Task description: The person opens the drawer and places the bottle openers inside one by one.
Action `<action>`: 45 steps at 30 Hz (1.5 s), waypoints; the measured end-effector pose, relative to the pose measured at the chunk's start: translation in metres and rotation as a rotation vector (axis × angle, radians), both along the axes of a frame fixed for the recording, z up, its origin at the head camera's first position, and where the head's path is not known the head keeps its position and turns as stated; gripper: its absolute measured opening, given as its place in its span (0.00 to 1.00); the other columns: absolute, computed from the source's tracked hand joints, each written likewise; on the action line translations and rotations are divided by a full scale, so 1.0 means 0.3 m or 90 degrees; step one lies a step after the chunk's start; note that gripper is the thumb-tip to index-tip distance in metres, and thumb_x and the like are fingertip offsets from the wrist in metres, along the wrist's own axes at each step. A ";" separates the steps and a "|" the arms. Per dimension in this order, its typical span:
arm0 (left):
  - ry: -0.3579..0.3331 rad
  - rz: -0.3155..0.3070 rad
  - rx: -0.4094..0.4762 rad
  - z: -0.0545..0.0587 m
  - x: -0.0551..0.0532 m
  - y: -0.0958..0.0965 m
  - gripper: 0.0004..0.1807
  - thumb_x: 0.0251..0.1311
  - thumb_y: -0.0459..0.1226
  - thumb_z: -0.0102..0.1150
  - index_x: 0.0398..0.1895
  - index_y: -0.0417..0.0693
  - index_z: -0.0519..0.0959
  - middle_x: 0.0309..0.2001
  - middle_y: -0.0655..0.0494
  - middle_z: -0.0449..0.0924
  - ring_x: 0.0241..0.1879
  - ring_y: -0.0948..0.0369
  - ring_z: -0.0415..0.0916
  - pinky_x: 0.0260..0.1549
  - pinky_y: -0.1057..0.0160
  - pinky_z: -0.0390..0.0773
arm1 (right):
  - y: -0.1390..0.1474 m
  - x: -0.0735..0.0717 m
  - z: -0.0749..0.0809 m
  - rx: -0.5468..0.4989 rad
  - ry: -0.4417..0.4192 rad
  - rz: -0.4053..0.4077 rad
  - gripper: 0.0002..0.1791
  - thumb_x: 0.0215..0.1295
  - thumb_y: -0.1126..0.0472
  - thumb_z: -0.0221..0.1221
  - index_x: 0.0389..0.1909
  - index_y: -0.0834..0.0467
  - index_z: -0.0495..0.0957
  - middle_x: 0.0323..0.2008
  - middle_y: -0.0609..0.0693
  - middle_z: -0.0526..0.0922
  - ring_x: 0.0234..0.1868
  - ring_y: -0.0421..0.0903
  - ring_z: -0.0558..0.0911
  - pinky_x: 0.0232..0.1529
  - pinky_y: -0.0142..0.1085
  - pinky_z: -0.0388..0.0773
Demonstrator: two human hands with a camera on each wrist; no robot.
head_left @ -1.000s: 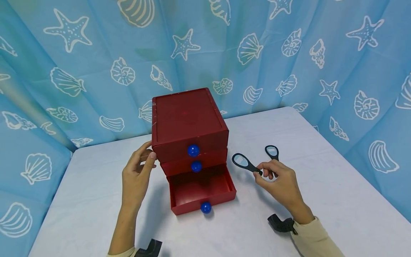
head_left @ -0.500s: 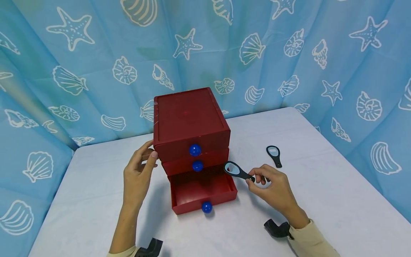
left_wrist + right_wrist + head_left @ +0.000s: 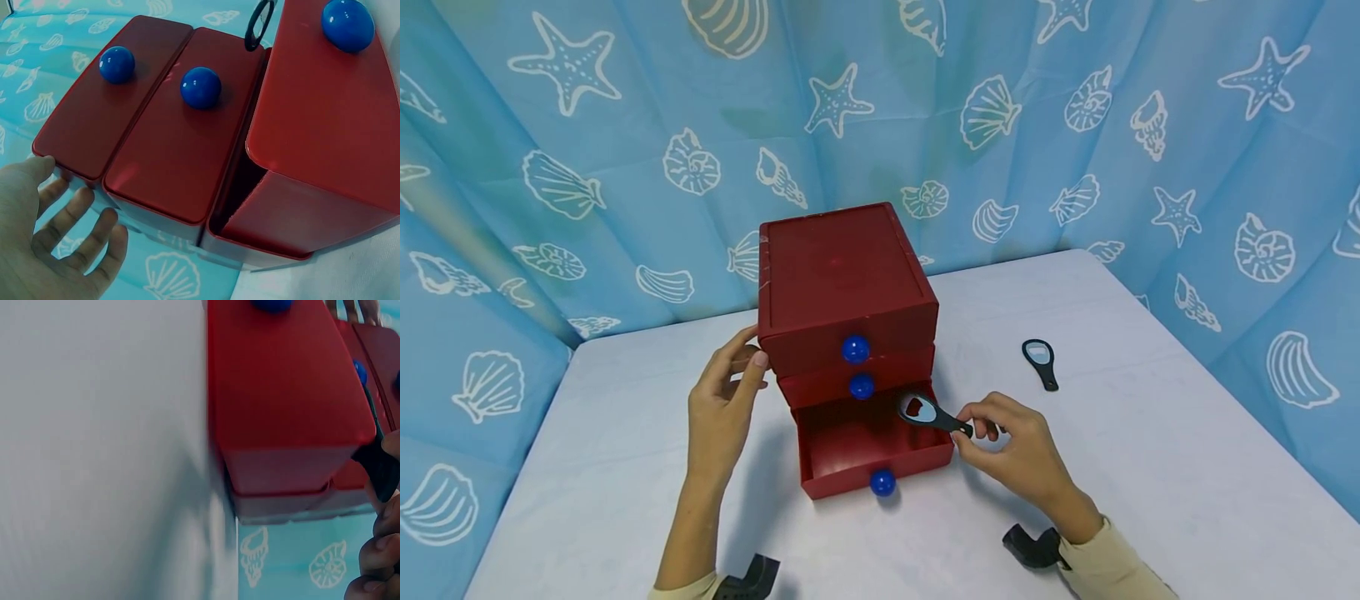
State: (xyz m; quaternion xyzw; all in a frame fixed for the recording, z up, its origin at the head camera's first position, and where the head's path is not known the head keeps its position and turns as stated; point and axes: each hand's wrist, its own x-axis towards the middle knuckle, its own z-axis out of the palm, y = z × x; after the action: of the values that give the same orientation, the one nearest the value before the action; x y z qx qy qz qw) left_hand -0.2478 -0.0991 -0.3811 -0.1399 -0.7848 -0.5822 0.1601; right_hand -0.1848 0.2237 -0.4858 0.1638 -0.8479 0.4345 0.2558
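A red chest of drawers (image 3: 848, 271) with blue round knobs stands mid-table, its bottom drawer (image 3: 850, 454) pulled out and the two upper drawers in. Between thumb and fingers, my right hand (image 3: 1011, 442) pinches the handle end of a small black magnifying glass (image 3: 936, 417). Its lens end hangs over the right part of that drawer. In the right wrist view, only the dark handle (image 3: 378, 465) and part of the hand show. My left hand (image 3: 722, 408) rests at the chest's left side, thumb by the front corner, fingers loosely spread (image 3: 75, 219).
A second black magnifying glass (image 3: 1040, 364) lies on the white-covered table (image 3: 1135, 467), right of the chest. Behind and beside the table hangs a blue curtain (image 3: 880, 150) printed with shells and starfish. Black wrist cameras (image 3: 1033, 548) sit at the sleeves.
My right hand has moved left and toward me, carrying the magnifying glass from beside the chest to over the open bottom drawer. The left hand stays at the chest's side.
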 end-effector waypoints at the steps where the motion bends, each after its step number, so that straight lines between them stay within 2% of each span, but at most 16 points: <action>1: 0.001 -0.002 0.002 0.000 0.000 0.000 0.22 0.73 0.35 0.54 0.68 0.49 0.74 0.48 0.50 0.78 0.46 0.62 0.77 0.43 0.71 0.80 | -0.004 0.000 -0.001 -0.003 0.002 0.005 0.13 0.51 0.67 0.72 0.34 0.50 0.83 0.26 0.40 0.72 0.28 0.37 0.72 0.24 0.32 0.66; 9: 0.006 -0.011 0.006 -0.002 -0.007 0.004 0.22 0.73 0.35 0.54 0.69 0.49 0.73 0.48 0.50 0.78 0.47 0.63 0.77 0.43 0.71 0.80 | -0.037 -0.006 -0.008 -0.014 0.019 0.035 0.12 0.52 0.66 0.73 0.36 0.51 0.83 0.27 0.40 0.73 0.29 0.37 0.72 0.24 0.32 0.66; 14: 0.014 -0.010 0.008 -0.001 -0.010 0.003 0.22 0.73 0.35 0.54 0.69 0.49 0.73 0.48 0.50 0.78 0.46 0.62 0.77 0.43 0.71 0.80 | -0.053 -0.016 -0.008 -0.025 0.026 0.062 0.13 0.53 0.66 0.73 0.39 0.54 0.85 0.27 0.42 0.73 0.29 0.41 0.73 0.24 0.33 0.67; 18: 0.012 -0.006 0.012 -0.032 -0.033 -0.008 0.22 0.73 0.35 0.55 0.69 0.52 0.73 0.49 0.53 0.78 0.47 0.61 0.78 0.43 0.71 0.80 | -0.055 -0.024 -0.012 -0.016 0.042 0.065 0.16 0.51 0.68 0.75 0.42 0.57 0.85 0.27 0.43 0.73 0.29 0.42 0.72 0.24 0.33 0.66; 22: 0.004 -0.008 0.013 -0.078 -0.062 -0.026 0.23 0.72 0.37 0.56 0.69 0.58 0.73 0.51 0.57 0.78 0.49 0.61 0.78 0.43 0.70 0.80 | -0.043 -0.029 -0.014 -0.016 0.064 0.039 0.17 0.47 0.71 0.76 0.40 0.59 0.85 0.26 0.45 0.73 0.28 0.43 0.72 0.25 0.29 0.65; 25: 0.003 -0.007 0.010 -0.091 -0.070 -0.032 0.23 0.72 0.39 0.57 0.69 0.61 0.73 0.52 0.60 0.78 0.49 0.61 0.78 0.43 0.70 0.80 | -0.024 -0.032 -0.013 -0.016 0.075 0.016 0.18 0.47 0.72 0.75 0.39 0.58 0.85 0.25 0.46 0.73 0.28 0.43 0.72 0.25 0.29 0.66; 30: 0.008 -0.010 0.014 -0.094 -0.066 -0.035 0.23 0.72 0.39 0.57 0.69 0.62 0.73 0.53 0.61 0.78 0.49 0.61 0.78 0.43 0.70 0.80 | 0.010 -0.036 -0.005 0.006 0.084 -0.023 0.16 0.49 0.71 0.74 0.39 0.54 0.85 0.25 0.43 0.72 0.28 0.40 0.72 0.25 0.31 0.67; 34: 0.005 -0.007 0.012 -0.096 -0.063 -0.037 0.23 0.72 0.39 0.57 0.69 0.63 0.73 0.52 0.61 0.78 0.49 0.61 0.78 0.44 0.70 0.80 | 0.035 -0.039 -0.004 0.020 0.085 -0.052 0.16 0.50 0.70 0.74 0.39 0.53 0.85 0.26 0.42 0.72 0.29 0.39 0.72 0.26 0.28 0.68; 40: 0.008 -0.005 0.010 -0.099 -0.061 -0.035 0.23 0.72 0.38 0.57 0.69 0.63 0.74 0.51 0.61 0.79 0.49 0.61 0.79 0.44 0.68 0.81 | 0.081 -0.048 -0.027 0.038 0.081 -0.109 0.14 0.50 0.70 0.74 0.37 0.56 0.85 0.25 0.42 0.73 0.28 0.39 0.72 0.26 0.24 0.64; 45: 0.007 -0.008 0.005 -0.102 -0.060 -0.031 0.23 0.72 0.38 0.57 0.69 0.63 0.73 0.50 0.61 0.78 0.48 0.61 0.78 0.43 0.69 0.80 | 0.129 -0.055 -0.050 0.054 0.063 -0.167 0.11 0.50 0.70 0.74 0.35 0.60 0.85 0.24 0.45 0.72 0.26 0.40 0.71 0.24 0.23 0.62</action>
State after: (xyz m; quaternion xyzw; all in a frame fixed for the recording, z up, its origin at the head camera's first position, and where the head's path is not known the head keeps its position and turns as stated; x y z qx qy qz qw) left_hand -0.2657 -0.1083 -0.4117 -0.1476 -0.7809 -0.5853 0.1611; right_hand -0.2015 0.2625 -0.5006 0.0837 -0.8658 0.3528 0.3449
